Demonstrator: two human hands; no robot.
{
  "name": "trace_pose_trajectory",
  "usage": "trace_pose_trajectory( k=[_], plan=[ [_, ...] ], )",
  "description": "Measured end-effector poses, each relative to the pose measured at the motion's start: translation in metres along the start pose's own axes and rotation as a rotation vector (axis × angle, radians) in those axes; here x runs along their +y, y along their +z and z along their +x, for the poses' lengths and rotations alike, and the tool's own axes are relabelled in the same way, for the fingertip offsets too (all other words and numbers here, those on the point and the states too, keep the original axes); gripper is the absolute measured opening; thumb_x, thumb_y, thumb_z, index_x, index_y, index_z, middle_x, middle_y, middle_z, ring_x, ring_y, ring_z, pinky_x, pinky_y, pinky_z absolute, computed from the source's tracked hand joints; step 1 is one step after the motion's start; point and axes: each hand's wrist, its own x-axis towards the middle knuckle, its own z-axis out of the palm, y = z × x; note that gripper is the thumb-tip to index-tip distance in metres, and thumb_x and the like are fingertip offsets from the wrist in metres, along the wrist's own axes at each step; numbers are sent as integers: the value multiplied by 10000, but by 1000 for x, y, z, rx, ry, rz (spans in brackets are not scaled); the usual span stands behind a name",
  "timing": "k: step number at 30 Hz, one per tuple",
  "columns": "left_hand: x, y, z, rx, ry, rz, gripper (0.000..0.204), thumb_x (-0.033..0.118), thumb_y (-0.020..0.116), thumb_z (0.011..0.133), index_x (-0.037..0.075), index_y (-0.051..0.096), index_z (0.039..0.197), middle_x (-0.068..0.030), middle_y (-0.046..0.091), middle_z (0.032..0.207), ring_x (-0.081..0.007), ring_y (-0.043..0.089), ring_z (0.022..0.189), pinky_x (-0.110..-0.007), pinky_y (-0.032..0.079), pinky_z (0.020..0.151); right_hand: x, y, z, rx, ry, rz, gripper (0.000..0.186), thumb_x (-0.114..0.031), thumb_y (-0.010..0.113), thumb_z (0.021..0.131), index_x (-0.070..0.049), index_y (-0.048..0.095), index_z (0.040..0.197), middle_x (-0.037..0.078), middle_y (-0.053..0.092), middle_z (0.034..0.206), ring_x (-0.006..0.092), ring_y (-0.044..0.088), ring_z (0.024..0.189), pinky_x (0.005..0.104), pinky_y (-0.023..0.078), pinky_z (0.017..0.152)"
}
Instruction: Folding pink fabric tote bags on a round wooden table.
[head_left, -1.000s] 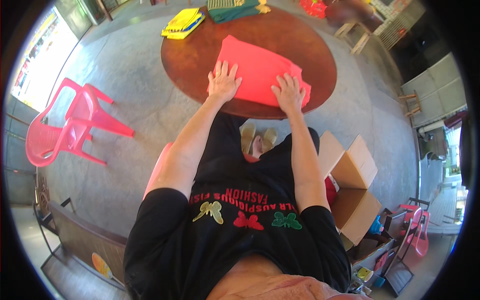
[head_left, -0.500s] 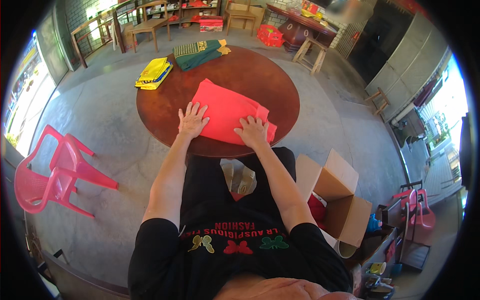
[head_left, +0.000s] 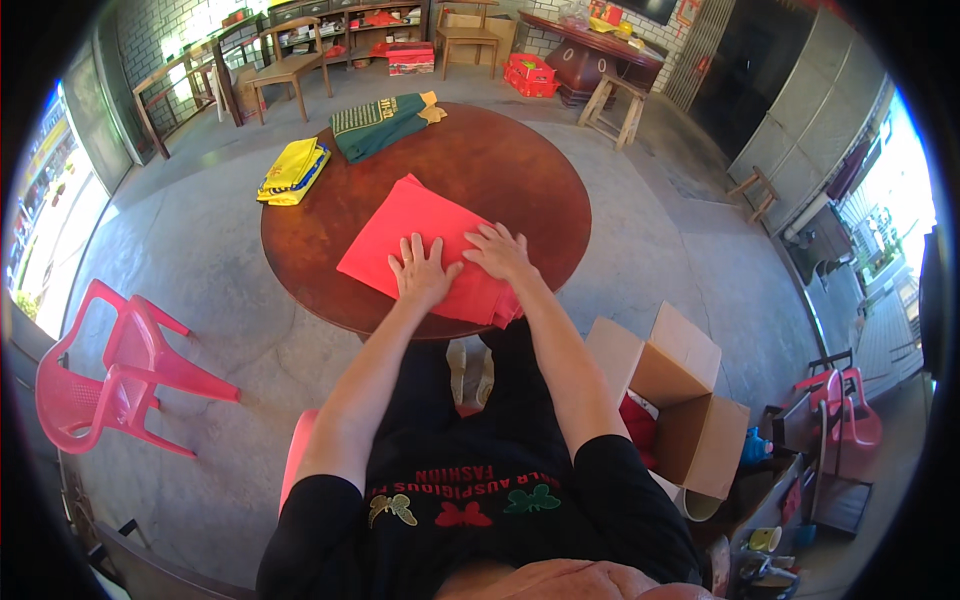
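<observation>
A folded red cloth (head_left: 390, 240) lies on the round brown wooden table (head_left: 530, 160), its near right end bunched. My left hand (head_left: 425, 270) rests flat on the middle of the cloth with fingers spread. Just to its right, my right hand (head_left: 495, 250) also lies on the cloth, fingers apart, near the far right edge. Farther back on the table are a stack of folded yellow cloths (head_left: 290, 170) and a folded dark green garment (head_left: 375, 130).
A pink plastic chair (head_left: 145, 340) stands at left. An open cardboard box (head_left: 725, 430) with red contents sits by my right leg. Wooden chairs (head_left: 290, 65), a stool (head_left: 610, 100), shelves and a dark wooden counter (head_left: 560, 35) line the back.
The red cloth has turned and shifted left on the table. My left hand has moved from its left side to its middle, and my right hand farther up it. The view has tilted up.
</observation>
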Motion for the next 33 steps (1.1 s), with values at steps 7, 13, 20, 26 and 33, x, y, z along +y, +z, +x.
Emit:
trace_pose_trajectory(
  k=[7, 13, 20, 26, 33],
  plan=[
    [-9, 10, 40, -82, 200, 57, 772, 604, 550, 893, 234, 324, 1532, -165, 172, 1619, -373, 143, 1496, -617, 125, 1173, 47, 56, -15, 352, 58, 236, 534, -521, 506, 952, -237, 525, 1404, 61, 489, 1467, 375, 364, 1396, 590, 283, 1112],
    [-17, 27, 79, -27, 373, 54, 765, 614, 549, 889, 265, 323, 1531, -154, 201, 1610, -363, 173, 1487, -622, 162, 1160, 61, 77, -1, 465, 159, 64, 529, -524, 495, 961, -229, 529, 1399, 64, 492, 1466, 393, 382, 1379, 596, 312, 1088],
    [-58, 36, 54, -41, 466, 119, 758, 639, 534, 887, 293, 326, 1528, -131, 234, 1606, -352, 210, 1477, -629, 180, 1151, 18, 62, -44, 302, 218, 48, 569, -564, 480, 952, -233, 518, 1412, 52, 490, 1472, 381, 414, 1362, 603, 355, 1050],
    [-71, 14, 23, 33, 573, 204, 647, 568, 553, 915, 244, 440, 1463, -103, 372, 1529, -301, 296, 1438, -549, 251, 1146, 64, 32, -100, 76, -243, 384, 507, -308, 596, 932, -236, 500, 1425, 100, 467, 1480, 325, 440, 1357, 449, 401, 1077],
    [-91, -24, -71, -20, 752, -87, 654, 378, 730, 809, 162, 515, 1388, -94, 489, 1396, -272, 439, 1329, -445, 324, 1107, 73, 26, -112, 98, -176, 143, 792, -51, 654, 746, -271, 429, 1473, 70, 368, 1547, 296, 366, 1412, 457, 351, 1121]
  ],
)
